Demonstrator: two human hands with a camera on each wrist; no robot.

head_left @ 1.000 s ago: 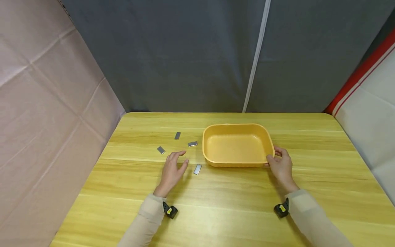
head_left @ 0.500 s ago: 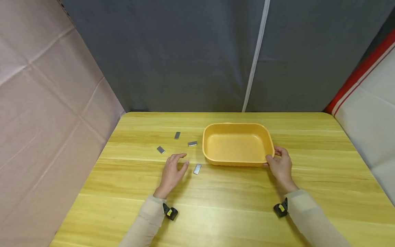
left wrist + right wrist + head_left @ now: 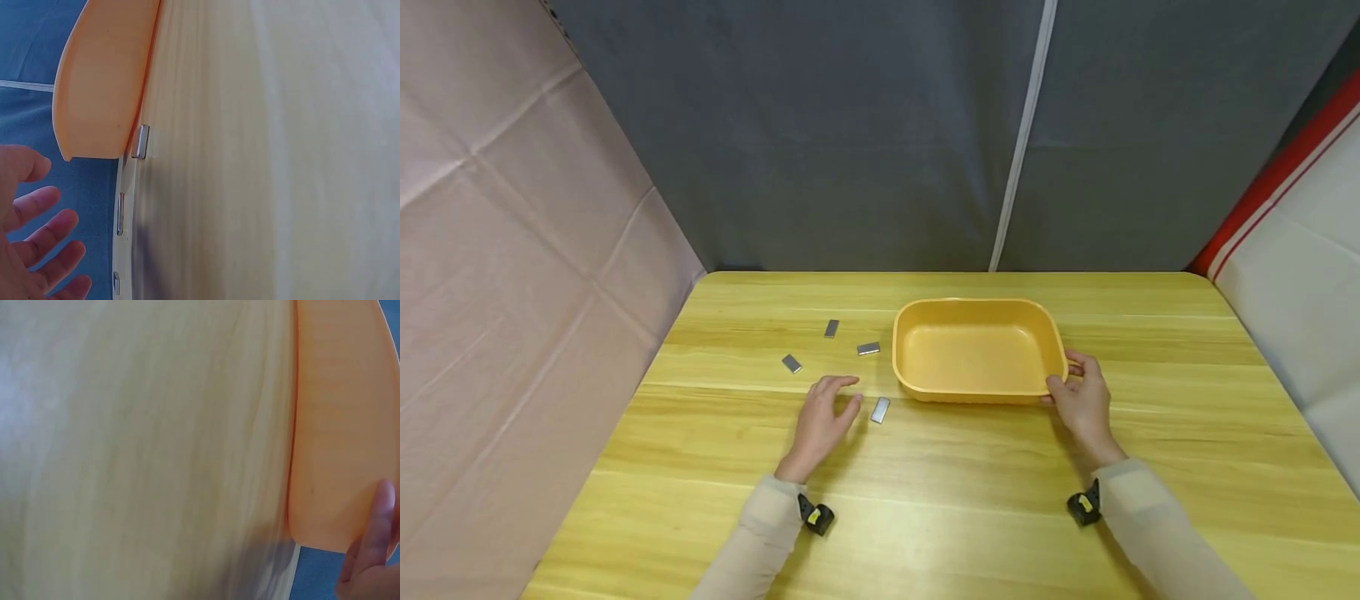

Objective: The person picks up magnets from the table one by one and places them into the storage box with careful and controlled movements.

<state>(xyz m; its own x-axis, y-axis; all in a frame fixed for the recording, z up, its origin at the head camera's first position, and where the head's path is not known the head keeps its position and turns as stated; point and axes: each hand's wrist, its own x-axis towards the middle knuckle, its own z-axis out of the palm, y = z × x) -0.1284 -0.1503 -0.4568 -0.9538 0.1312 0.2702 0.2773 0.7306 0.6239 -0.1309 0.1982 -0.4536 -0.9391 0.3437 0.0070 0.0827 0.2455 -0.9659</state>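
A yellow plastic basin [image 3: 977,358] sits on the wooden table, its inside bare. My right hand [image 3: 1084,408] grips the basin's near right corner, thumb at the rim; in the right wrist view a finger [image 3: 378,525] lies along the outer wall. My left hand [image 3: 822,425] hovers over the table with fingers spread and loosely bent, holding nothing. Just right of its thumb lies a small flat silver rectangular block [image 3: 880,410]. Beyond the hand lie three similar pieces: a left block [image 3: 792,364], a far block [image 3: 832,328] and a block near the basin [image 3: 868,348].
The wooden table [image 3: 970,517] reaches back to a dark grey curtain [image 3: 850,150]. Pale pink cloth [image 3: 527,292] hangs on the left, and a white sheet with a red border [image 3: 1300,275] on the right. Each wrist wears a small black camera [image 3: 817,517].
My left hand has drifted slightly right, closer to the nearest silver block. My right hand keeps its grip on the basin, which stays almost still.
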